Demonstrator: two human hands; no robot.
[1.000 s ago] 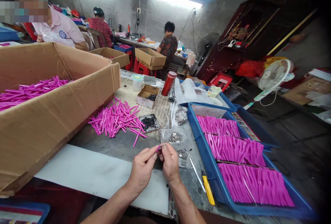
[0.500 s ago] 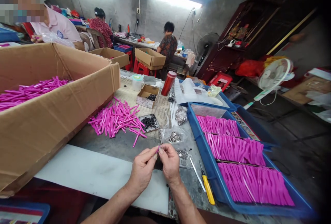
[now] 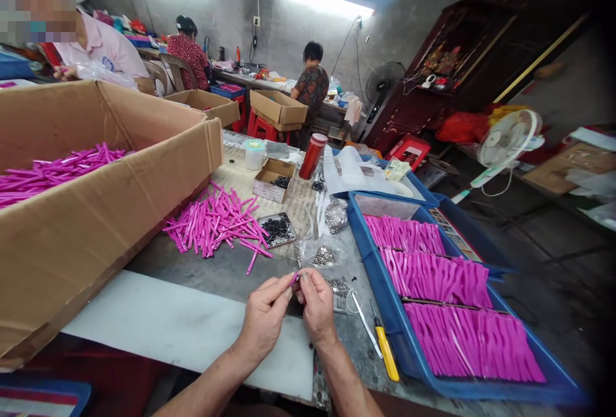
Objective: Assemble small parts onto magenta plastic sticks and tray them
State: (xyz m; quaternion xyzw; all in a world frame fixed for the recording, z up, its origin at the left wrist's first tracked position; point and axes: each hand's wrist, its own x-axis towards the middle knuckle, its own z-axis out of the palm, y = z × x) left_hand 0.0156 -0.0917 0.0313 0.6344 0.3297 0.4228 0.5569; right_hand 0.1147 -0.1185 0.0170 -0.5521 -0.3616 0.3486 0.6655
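My left hand [image 3: 267, 309] pinches a thin magenta plastic strip [image 3: 293, 278], mostly covered by the fingers. At its tip, my right hand [image 3: 316, 301] has thumb and forefinger pressed together; what they hold is too small to make out. Ahead of my hands lies a loose pile of magenta strips [image 3: 212, 221]. A small tray of black parts [image 3: 278, 229] touches the pile's right side. Small metal pieces sit in an open plastic bag [image 3: 325, 255] just beyond my right hand, with more metal pieces [image 3: 338, 287] beside its fingers.
A large cardboard box [image 3: 120, 212] with magenta strips stands left. To the right, a blue bin [image 3: 409, 340] holds magenta pieces in rows. A yellow-handled screwdriver [image 3: 386, 353] and white tweezers-like tool [image 3: 369, 330] lie near my right wrist. A red flask [image 3: 312, 156] stands behind. Several people sit beyond.
My right fingertips have drawn slightly back from the strip's end, so a little more of the strip shows. Both hands otherwise stay in place.
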